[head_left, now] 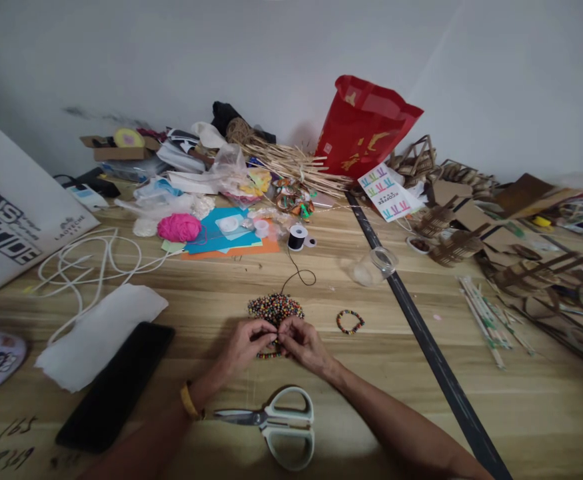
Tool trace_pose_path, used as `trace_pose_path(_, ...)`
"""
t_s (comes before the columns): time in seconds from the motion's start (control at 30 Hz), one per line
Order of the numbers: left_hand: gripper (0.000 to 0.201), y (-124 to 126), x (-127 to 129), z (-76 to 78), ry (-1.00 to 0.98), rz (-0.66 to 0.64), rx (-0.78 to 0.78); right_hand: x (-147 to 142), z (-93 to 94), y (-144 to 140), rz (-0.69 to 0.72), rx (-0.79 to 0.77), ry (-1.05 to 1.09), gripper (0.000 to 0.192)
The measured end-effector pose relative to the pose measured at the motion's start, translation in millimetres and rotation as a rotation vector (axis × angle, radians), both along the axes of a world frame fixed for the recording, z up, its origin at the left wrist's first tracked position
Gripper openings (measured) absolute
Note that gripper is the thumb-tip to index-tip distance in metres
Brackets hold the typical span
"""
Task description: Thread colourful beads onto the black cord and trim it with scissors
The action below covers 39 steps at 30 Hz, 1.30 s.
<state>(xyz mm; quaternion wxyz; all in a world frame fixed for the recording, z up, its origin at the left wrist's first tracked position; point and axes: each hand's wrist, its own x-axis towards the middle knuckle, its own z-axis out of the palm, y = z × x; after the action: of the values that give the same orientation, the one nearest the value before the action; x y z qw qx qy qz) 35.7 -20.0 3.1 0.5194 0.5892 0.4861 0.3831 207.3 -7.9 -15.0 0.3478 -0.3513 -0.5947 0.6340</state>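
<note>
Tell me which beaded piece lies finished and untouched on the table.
The closed bead bracelet, a small ring lying alone right of the hands. The other strand is pinched between both hands, beside the loose bead pile.

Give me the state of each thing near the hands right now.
Left hand: pinching the bead string.
Right hand: pinching the bead string.
Bead string: held between both hands, partly hidden.
Bead pile: loose heap on the table.
Bracelet: closed loop, lying flat.
Scissors: shut, lying flat.
Thread spool: upright, thread trailing toward the beads.
Phone: screen dark.
Cup: tipped on its side.
</note>
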Motion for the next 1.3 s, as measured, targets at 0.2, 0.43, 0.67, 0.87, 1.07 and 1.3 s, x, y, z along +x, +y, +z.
trace_pose_path(0.2,0.009,1.0,-0.4,-0.1,-0.029,0.001,-0.026,1.3,-0.9,-0.9,0.025,0.021,0.018,0.035)
trace_pose_path(0.43,0.006,1.1,-0.8,1.4,-0.074,-0.001,-0.064,0.6,-0.4,-1.6,0.047,0.053,0.035,0.032)
trace_pose_path(0.67,0.008,0.8,-1.0,-1.3,-0.092,-0.031,-0.06,1.2,0.3,-1.7,0.043,0.039,0.032,0.032)
trace_pose_path(0.87,0.008,0.3,-1.8,-0.6,-0.079,-0.043,-0.037,1.9,-3.0,-0.7,0.035,0.029,0.025,0.031)
trace_pose_path(1.07,0.009,0.8,-2.6,-1.7,-0.08,-0.037,-0.031,1.8,-5.7,0.2,0.04,-0.006,0.04,0.034)
trace_pose_path(1.3,0.01,1.3,-3.0,-1.8,-0.065,-0.008,-0.028,0.1,-3.9,-0.4,0.03,-0.03,0.055,0.035)
